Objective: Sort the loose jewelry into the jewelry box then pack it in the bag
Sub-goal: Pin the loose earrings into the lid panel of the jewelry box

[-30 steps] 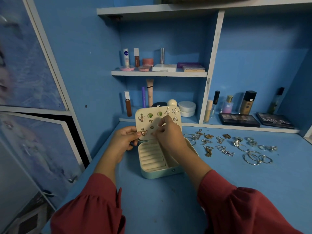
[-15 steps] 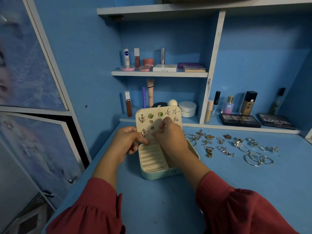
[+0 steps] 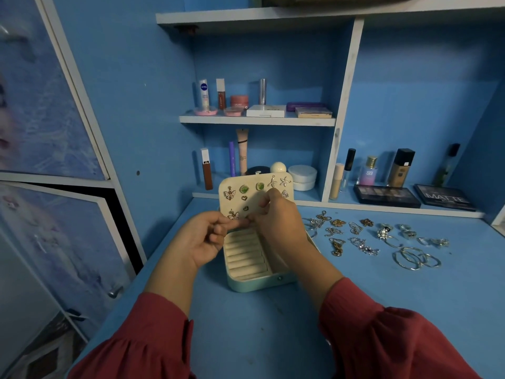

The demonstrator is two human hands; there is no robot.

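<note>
your left hand (image 3: 203, 240) and right hand (image 3: 276, 218) pinch something tiny before the open mint jewelry box (image 3: 247, 281), its cream lid (image 3: 252, 199) studded with earrings.

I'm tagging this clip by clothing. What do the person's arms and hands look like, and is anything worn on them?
Both arms wear loose dark red sleeves of crinkled fabric, gathered above the wrists, leaving the forearms bare. The left hand and right hand are bare: no gloves, and no rings, bracelets or watch show from this view.
</note>
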